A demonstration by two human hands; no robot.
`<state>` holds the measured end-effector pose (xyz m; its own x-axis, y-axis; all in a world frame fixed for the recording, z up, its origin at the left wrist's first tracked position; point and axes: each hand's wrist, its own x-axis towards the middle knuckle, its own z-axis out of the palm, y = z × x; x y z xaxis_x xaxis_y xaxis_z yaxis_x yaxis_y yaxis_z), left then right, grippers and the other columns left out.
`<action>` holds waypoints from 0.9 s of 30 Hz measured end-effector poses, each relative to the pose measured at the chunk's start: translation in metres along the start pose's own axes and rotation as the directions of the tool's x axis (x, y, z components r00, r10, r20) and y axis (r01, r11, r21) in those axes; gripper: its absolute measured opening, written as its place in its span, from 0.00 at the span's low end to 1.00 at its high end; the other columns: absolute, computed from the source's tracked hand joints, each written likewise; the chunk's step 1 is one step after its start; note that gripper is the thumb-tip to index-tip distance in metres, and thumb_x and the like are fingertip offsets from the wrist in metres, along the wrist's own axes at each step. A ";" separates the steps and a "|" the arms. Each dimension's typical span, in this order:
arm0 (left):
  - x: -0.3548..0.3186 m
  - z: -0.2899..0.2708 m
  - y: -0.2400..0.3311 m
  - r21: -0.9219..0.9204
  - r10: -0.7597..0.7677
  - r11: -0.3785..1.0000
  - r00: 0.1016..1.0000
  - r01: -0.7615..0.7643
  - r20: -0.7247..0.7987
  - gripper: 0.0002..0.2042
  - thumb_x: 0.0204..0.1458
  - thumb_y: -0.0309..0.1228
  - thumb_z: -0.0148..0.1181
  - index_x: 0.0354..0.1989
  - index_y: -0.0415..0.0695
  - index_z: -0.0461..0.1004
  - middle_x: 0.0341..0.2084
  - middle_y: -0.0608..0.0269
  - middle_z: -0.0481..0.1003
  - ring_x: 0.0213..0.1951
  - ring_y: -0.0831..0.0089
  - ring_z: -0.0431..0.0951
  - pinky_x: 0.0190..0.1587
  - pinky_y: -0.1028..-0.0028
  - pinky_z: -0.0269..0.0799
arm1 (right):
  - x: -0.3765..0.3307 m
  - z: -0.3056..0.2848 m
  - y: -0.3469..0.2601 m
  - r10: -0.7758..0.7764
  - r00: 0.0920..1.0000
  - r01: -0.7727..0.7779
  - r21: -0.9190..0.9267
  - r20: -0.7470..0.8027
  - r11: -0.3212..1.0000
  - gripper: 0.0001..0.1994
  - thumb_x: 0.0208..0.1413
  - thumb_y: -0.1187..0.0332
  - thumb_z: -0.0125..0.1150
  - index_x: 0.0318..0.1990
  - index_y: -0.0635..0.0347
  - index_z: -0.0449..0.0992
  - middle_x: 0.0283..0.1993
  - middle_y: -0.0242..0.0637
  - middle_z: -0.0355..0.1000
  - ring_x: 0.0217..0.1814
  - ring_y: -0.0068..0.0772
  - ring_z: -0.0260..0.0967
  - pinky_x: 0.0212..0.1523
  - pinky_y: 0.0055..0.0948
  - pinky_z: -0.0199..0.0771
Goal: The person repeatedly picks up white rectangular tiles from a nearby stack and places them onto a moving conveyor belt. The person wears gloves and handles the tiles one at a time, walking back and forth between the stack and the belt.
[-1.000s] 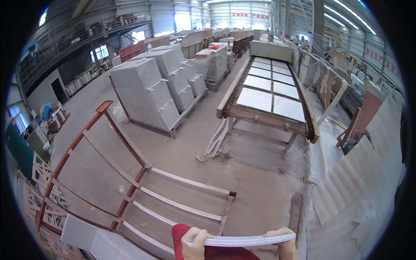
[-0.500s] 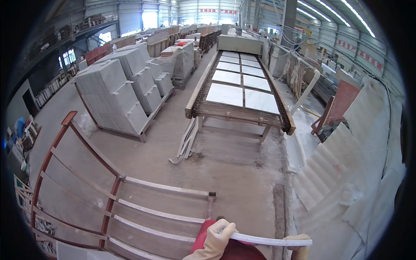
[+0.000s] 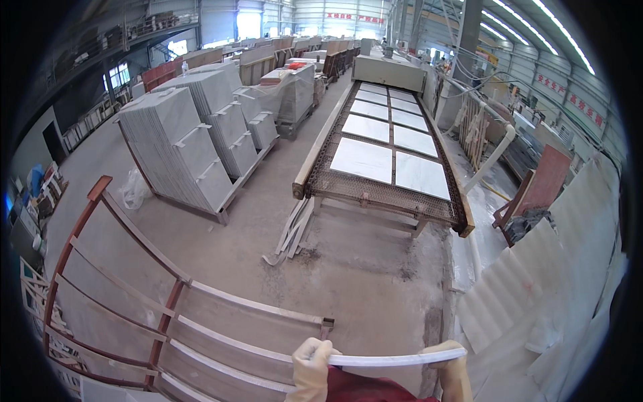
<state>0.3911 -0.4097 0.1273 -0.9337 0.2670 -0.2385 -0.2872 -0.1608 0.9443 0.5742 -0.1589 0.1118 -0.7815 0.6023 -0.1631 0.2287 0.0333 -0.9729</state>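
Plenty of floor [image 3: 375, 288] runs ahead of the fingers up to the long conveyor [image 3: 365, 191], with the reddish metal frame [image 3: 175, 295] off to their left, its near bars cut off. Thin white piece [image 3: 395, 360] is gripped at both ends by left hand [image 3: 309, 362] and right hand [image 3: 452, 365]; it's edge-on so I can't tell its depth, and some fingers are hidden.

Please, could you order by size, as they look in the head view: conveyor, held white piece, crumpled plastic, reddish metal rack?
Reddish metal rack, by outline
Conveyor
Held white piece and crumpled plastic: unranked; the first looks longer, the second taller
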 end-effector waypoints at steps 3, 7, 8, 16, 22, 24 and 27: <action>0.025 0.011 0.007 -0.025 0.010 1.000 0.997 -0.012 -0.076 0.10 0.51 0.24 0.52 0.18 0.38 0.70 0.15 0.60 0.75 0.18 0.79 0.70 0.23 0.77 0.65 | 0.041 0.002 -0.003 -0.047 0.997 0.051 -0.054 0.059 0.997 0.08 0.33 0.76 0.65 0.26 0.66 0.82 0.23 0.38 0.77 0.22 0.23 0.71 0.21 0.19 0.66; 0.055 0.038 0.013 -0.026 0.061 0.998 0.989 -0.066 -0.137 0.11 0.49 0.25 0.49 0.14 0.39 0.67 0.13 0.55 0.74 0.16 0.74 0.69 0.24 0.74 0.65 | 0.082 0.001 -0.004 -0.146 0.986 0.135 0.134 0.079 0.982 0.09 0.33 0.76 0.68 0.27 0.69 0.81 0.23 0.40 0.76 0.20 0.26 0.71 0.20 0.23 0.68; 0.061 0.046 0.011 -0.009 0.062 0.998 0.991 -0.063 -0.115 0.11 0.49 0.25 0.49 0.15 0.39 0.67 0.13 0.55 0.74 0.16 0.74 0.69 0.25 0.74 0.65 | 0.092 -0.007 -0.003 -0.232 0.968 0.230 0.035 0.100 0.973 0.09 0.33 0.76 0.67 0.26 0.71 0.80 0.20 0.40 0.74 0.17 0.25 0.68 0.17 0.22 0.64; 0.113 0.133 -0.002 -0.020 -0.041 0.999 0.999 0.040 -0.035 0.12 0.51 0.26 0.49 0.17 0.38 0.67 0.14 0.56 0.74 0.17 0.77 0.68 0.24 0.75 0.64 | 0.140 -0.074 -0.004 0.179 0.984 -0.173 0.212 -0.008 0.962 0.15 0.40 0.65 0.61 0.28 0.72 0.81 0.17 0.38 0.71 0.13 0.19 0.59 0.15 0.19 0.51; 0.170 0.228 -0.026 0.059 -0.036 0.998 0.999 0.038 -0.034 0.11 0.51 0.26 0.49 0.17 0.38 0.67 0.13 0.56 0.74 0.16 0.76 0.68 0.22 0.76 0.63 | 0.208 -0.127 0.003 0.104 0.970 -0.053 0.229 -0.218 0.972 0.13 0.42 0.66 0.61 0.28 0.70 0.81 0.20 0.40 0.73 0.15 0.21 0.61 0.16 0.20 0.53; 0.187 0.260 -0.029 0.088 -0.042 0.995 0.998 0.046 -0.045 0.12 0.51 0.27 0.49 0.16 0.39 0.67 0.13 0.56 0.74 0.16 0.76 0.67 0.22 0.76 0.63 | 0.234 -0.153 0.006 0.119 0.967 -0.062 0.246 -0.225 0.967 0.12 0.42 0.67 0.61 0.29 0.69 0.81 0.21 0.40 0.74 0.16 0.21 0.62 0.16 0.20 0.54; 0.209 0.307 -0.026 0.115 -0.069 0.991 0.997 0.073 -0.037 0.12 0.51 0.27 0.49 0.16 0.39 0.67 0.14 0.57 0.74 0.17 0.77 0.67 0.22 0.76 0.62 | 0.274 -0.190 0.009 0.135 0.963 -0.071 0.266 -0.231 0.961 0.11 0.42 0.68 0.60 0.29 0.69 0.81 0.22 0.40 0.74 0.17 0.22 0.63 0.17 0.21 0.56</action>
<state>0.2688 -0.0581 0.1221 -0.9191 0.2417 -0.3113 -0.3279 -0.0310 0.9442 0.4725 0.1574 0.0896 -0.5878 0.7692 -0.2506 0.1204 -0.2231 -0.9673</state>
